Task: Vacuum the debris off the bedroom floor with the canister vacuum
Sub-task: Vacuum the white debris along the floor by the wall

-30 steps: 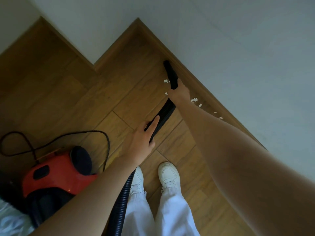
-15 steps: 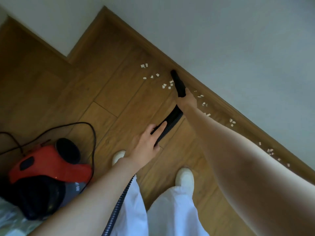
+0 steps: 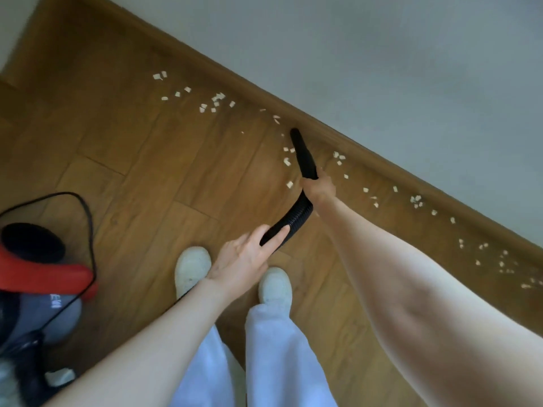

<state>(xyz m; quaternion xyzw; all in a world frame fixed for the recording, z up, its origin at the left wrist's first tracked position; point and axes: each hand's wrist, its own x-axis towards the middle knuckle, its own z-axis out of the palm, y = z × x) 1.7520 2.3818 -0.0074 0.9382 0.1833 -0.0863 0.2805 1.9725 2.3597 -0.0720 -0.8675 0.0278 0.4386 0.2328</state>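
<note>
The red canister vacuum sits on the wood floor far to the left of both hands, with its black cord looped beside it. It is probably parked there so the hose can reach along the wall.

The left hand is nearer the body. Its fingers lie almost straight along the ribbed black hose, touching it, and seem to steady it.

The right hand is stretched out further. Its fingers are wrapped tight round the black nozzle, pointing the tip down by the baseboard, where the mess lies.

The hands are apart. White scraps lie beyond and on both sides of the right hand, so I think plenty is left to suck up.
</note>
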